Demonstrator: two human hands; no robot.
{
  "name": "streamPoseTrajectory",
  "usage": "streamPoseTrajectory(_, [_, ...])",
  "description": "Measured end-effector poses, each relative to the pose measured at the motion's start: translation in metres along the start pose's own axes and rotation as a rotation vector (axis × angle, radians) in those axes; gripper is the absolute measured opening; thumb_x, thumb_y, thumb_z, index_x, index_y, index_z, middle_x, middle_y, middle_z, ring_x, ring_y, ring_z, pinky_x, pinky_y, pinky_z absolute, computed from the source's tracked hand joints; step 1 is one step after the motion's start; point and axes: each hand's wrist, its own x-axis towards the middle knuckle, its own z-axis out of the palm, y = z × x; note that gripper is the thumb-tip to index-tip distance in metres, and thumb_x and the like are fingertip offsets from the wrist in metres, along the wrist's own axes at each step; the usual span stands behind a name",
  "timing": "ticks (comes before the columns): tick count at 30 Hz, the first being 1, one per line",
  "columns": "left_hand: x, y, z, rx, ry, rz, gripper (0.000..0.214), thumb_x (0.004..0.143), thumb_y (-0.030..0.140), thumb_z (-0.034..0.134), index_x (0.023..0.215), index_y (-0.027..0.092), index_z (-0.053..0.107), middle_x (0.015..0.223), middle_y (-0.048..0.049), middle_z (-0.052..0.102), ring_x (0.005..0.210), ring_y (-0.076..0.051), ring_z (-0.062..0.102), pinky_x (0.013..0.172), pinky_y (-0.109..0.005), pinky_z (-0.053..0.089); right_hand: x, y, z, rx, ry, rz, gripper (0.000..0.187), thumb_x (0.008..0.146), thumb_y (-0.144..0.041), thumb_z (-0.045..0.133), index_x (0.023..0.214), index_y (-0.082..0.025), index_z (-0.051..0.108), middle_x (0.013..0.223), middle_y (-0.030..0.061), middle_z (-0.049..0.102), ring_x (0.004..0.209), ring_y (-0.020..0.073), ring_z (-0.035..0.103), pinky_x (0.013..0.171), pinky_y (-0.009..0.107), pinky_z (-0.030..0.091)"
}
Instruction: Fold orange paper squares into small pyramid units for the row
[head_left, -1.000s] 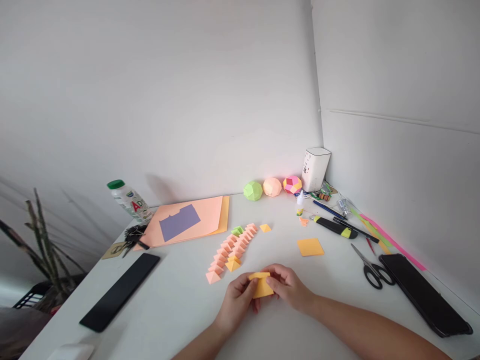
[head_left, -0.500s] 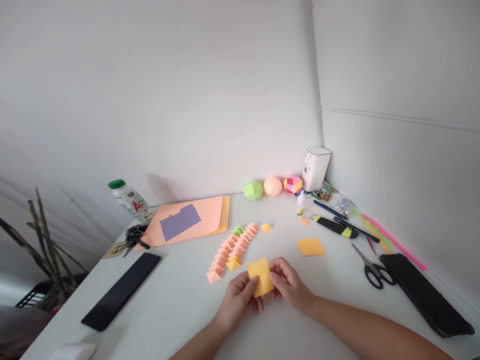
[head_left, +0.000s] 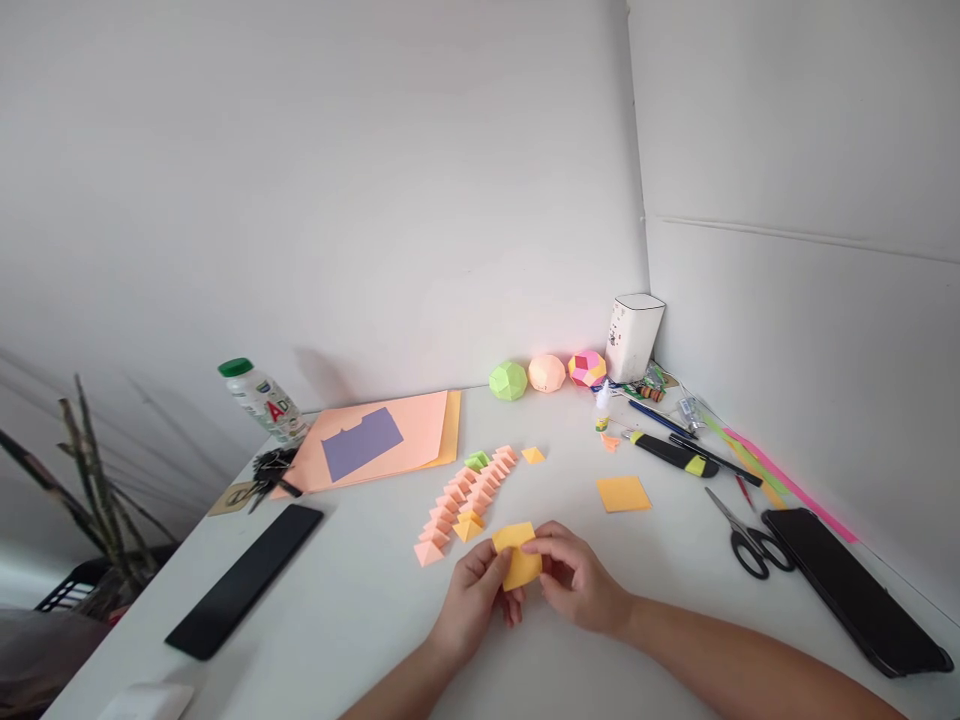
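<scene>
Yellow paper square (head_left: 520, 570) is pinched over the desk (head_left: 345, 590) by fingers of the left hand (head_left: 466, 600), its face now overlapped by the index finger of the right hand (head_left: 589, 585), previously at the edge; right-hand grip unclear.

The white table (head_left: 337, 580) carries 3 faceted balls (head_left: 547, 373), scissors (head_left: 741, 528) and 1 orange paper square (head_left: 624, 494).

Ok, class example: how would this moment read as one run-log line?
left hand: holds yellow paper | right hand: touches same paper | on table: folded paper pieces, orange square, scissors
</scene>
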Motion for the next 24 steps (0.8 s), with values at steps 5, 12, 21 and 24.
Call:
streamPoseTrajectory(5, [0.001, 0.001, 0.0, -0.017, -0.012, 0.0, 0.033, 0.081, 0.048, 0.053, 0.078, 0.015, 0.053, 0.054, 0.001, 0.06, 0.041, -0.011, 0.053, 0.04, -0.021, 0.04, -0.001, 0.004, 0.001, 0.024, -0.019, 0.053, 0.032, 0.075, -0.015, 0.058, 0.106, -0.024, 0.056, 0.102, 0.0059, 0.05, 0.072, 0.0138, 0.056, 0.058, 0.027, 0.048])
streamPoseTrajectory(12, [0.001, 0.001, 0.001, -0.007, -0.033, 0.015, 0.033, 0.082, 0.047, 0.053, 0.075, 0.015, 0.051, 0.052, 0.002, 0.057, 0.04, -0.01, 0.053, 0.04, -0.021, 0.041, 0.001, 0.003, 0.001, 0.147, -0.061, 0.127, 0.022, 0.078, -0.034, 0.064, 0.096, -0.021, 0.062, 0.099, 0.0059, 0.05, 0.073, 0.0154, 0.06, 0.063, 0.031, 0.051])
streamPoseTrajectory(21, [0.001, -0.002, -0.002, 0.004, -0.025, -0.001, 0.032, 0.083, 0.046, 0.052, 0.076, 0.015, 0.05, 0.049, 0.0037, 0.055, 0.034, -0.008, 0.047, 0.035, -0.019, 0.037, -0.001, 0.013, -0.001, 0.118, -0.064, 0.082, 0.028, 0.076, -0.036, 0.067, 0.1, -0.021, 0.062, 0.103, 0.0078, 0.053, 0.078, 0.0174, 0.06, 0.065, 0.032, 0.05])
streamPoseTrajectory(24, [0.002, -0.003, -0.003, 0.007, -0.037, 0.002, 0.032, 0.084, 0.046, 0.051, 0.077, 0.015, 0.051, 0.05, 0.0034, 0.056, 0.035, -0.008, 0.048, 0.036, -0.019, 0.038, 0.001, 0.01, -0.001, 0.105, -0.05, 0.071, 0.027, 0.077, -0.036, 0.066, 0.098, -0.02, 0.063, 0.1, 0.0072, 0.055, 0.074, 0.0158, 0.059, 0.059, 0.029, 0.048])
